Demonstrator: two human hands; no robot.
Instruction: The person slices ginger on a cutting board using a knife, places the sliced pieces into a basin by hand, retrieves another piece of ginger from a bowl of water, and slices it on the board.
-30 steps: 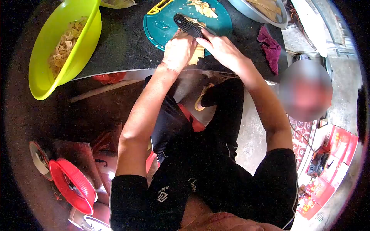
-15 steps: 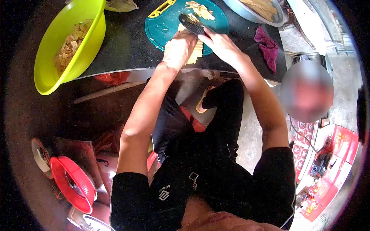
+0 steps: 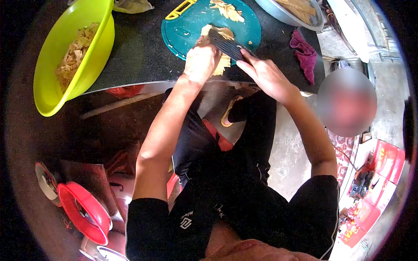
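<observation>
On the teal cutting board (image 3: pixel 183 32) lies a pale yellow, folded sheet-like food (image 3: pixel 222 65), its kind not certain. My left hand (image 3: pixel 201 61) is closed over it near the board's front edge, fingers partly hidden. My right hand (image 3: pixel 271 78) grips a knife (image 3: pixel 228 45) with a dark, ridged blade; its handle is hidden in the palm. The blade slants across the food, right beside my left fingers. Cut pieces (image 3: pixel 228 11) of the same food sit at the board's far side, and small crumbs are scattered about.
A lime-green basin (image 3: pixel 104 39) with cut pieces stands at the left on the black counter (image 3: pixel 139 48). At the far right is a grey-blue basin (image 3: pixel 283 15) holding more yellowish sheets. A maroon cloth (image 3: pixel 305 54) lies near the right edge.
My right hand has shifted right and toward me, and the knife now slants down to the right. My left hand stays on the food. The view has shifted slightly.
</observation>
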